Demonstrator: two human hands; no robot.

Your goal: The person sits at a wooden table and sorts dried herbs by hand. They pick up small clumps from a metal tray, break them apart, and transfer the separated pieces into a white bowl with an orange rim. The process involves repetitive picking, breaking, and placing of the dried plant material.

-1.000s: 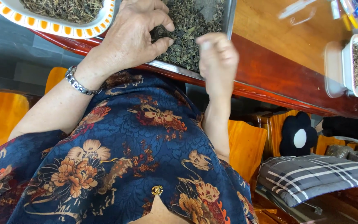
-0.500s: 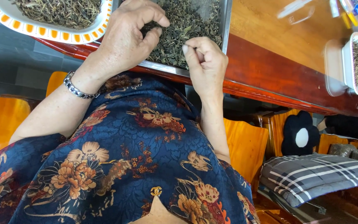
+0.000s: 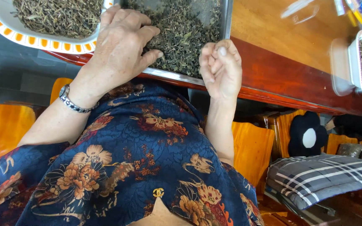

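Right hand (image 3: 221,69) now lower, curled.

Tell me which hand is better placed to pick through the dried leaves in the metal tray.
Left. The left hand lies flat on the dried leaves inside the metal tray. The right hand is curled with fingertips pinched together at the tray's near rim, off the leaf pile.

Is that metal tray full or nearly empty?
Fairly full: dark dried leaves cover most of the metal tray, with only a bare patch at its far side.
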